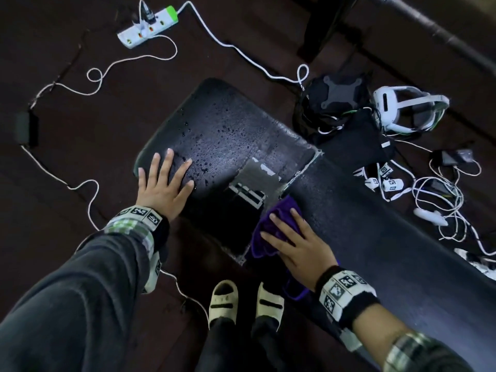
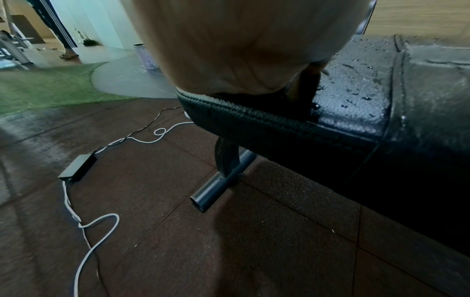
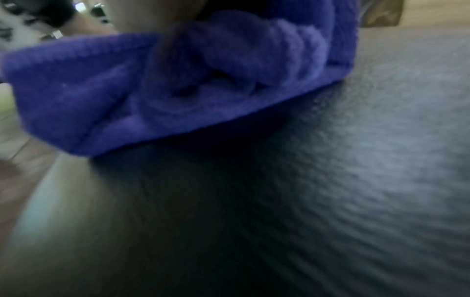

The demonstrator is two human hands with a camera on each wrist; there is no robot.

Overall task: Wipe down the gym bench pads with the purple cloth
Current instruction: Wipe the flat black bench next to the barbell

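The left hand (image 1: 163, 186) lay flat with fingers spread and straight on the near corner of the seat pad (image 1: 214, 130), holding nothing; water droplets (image 1: 222, 124) beaded the black surface just beyond its fingertips. The right hand (image 1: 298, 245) pressed down with straight fingers on the purple cloth (image 1: 279, 218), which was bunched under the palm and poked out past the fingertips, on the near edge of the long back pad (image 1: 375, 224), right beside the seam between the two pads. In the right wrist view the cloth (image 3: 178, 80) sat crumpled against the textured pad (image 3: 356, 180), the picture blurred. Beyond the right hand, a white headset (image 1: 408, 108) and tangled cables (image 1: 440, 205) lay on the floor; beyond the left hand, a power strip (image 1: 147, 28).
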